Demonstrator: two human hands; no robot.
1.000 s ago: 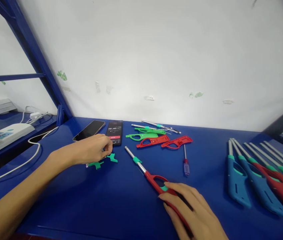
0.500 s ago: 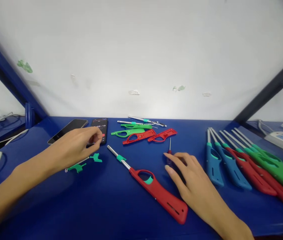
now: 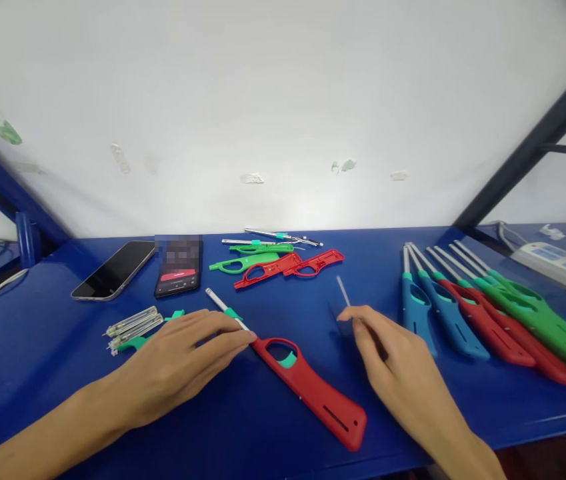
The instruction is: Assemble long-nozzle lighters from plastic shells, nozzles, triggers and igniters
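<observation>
A red gas lighter with a metal barrel and teal trigger lies slantwise on the blue table. My left hand reaches over from the left, its closed fingertips on the barrel where it meets the red handle; the thumb is mostly hidden. To the right of the lighter, my right hand is closed around a small screwdriver. Its thin blade points up and away, and the fingers cover the handle. Beside my left hand lie clear tubular parts and green plastic pieces, partly covered by the hand.
Two phones lie at the back left. Opened red shell halves, green shell halves and metal barrels lie at the back middle. Several assembled blue, red and green lighters line the right side, near a white power strip.
My left hand has come from the phone down to the red lighter's barrel, uncovering the clear tubes. My right hand has closed on the screwdriver and lifted it. The view has shifted slightly.
</observation>
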